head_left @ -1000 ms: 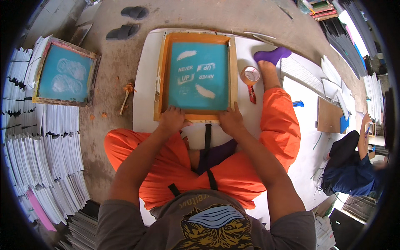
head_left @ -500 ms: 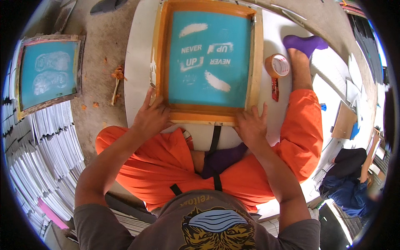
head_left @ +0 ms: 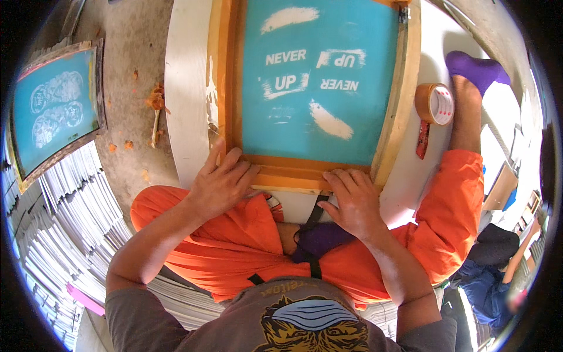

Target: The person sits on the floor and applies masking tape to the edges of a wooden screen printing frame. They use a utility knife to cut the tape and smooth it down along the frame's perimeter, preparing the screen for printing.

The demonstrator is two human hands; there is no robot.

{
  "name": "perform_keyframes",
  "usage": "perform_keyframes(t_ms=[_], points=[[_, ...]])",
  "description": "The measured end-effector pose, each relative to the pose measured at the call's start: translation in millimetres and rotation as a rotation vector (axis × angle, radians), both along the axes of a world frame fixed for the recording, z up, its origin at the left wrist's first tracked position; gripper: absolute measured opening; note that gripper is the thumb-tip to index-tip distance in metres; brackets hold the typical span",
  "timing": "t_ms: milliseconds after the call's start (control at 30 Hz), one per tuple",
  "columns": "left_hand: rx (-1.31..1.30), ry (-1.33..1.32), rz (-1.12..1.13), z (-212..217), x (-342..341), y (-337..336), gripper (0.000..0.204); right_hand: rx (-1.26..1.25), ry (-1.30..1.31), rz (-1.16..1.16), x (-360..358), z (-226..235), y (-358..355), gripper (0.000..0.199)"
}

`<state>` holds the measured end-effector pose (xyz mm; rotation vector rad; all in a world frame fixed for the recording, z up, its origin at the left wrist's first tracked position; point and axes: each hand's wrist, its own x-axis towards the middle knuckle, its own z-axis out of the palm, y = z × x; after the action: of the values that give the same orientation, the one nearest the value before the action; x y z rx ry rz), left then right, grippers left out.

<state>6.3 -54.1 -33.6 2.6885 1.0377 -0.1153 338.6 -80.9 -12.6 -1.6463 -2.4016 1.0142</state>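
Observation:
A screen-printing frame [head_left: 401, 88] with wooden sides and brown tape lies in front of me, its taut teal mesh [head_left: 293, 132] bearing white lettering and pale smears. My left hand [head_left: 223, 179] grips the near left corner, fingers bent over the wood. Toward the right end of the near bar, my right hand [head_left: 356, 202] holds the edge with its fingers over the top and its thumb below. Right of the frame, a roll of brown tape [head_left: 427, 102] stands beside a small red cutter [head_left: 421, 141].
Under the frame is a white board [head_left: 186, 88]. A second teal screen [head_left: 58, 108] rests at left above stacked white sheets [head_left: 64, 217]. A stick with an orange-brown clump [head_left: 155, 108] lies on the floor. Another person [head_left: 487, 287] sits at lower right.
The frame looks larger, with its far end now cut off by the picture's top. My right hand has shifted inward from the corner, its fingers now closer together over the near bar.

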Motion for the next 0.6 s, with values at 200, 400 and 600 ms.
perform_keyframes(t_ms=[200,400,600], points=[[-0.048,0.073,0.128,9,10,0,0.054,0.005,-0.153,0.009,10,-3,-2,0.06],[-0.002,0.023,0.13,6,4,0,0.051,0.032,-0.223,-0.013,1,-3,-11,0.064],[-0.051,-0.061,-0.041,-3,14,2,0.048,-0.025,-0.001,0.009,-12,-2,-6,0.07]])
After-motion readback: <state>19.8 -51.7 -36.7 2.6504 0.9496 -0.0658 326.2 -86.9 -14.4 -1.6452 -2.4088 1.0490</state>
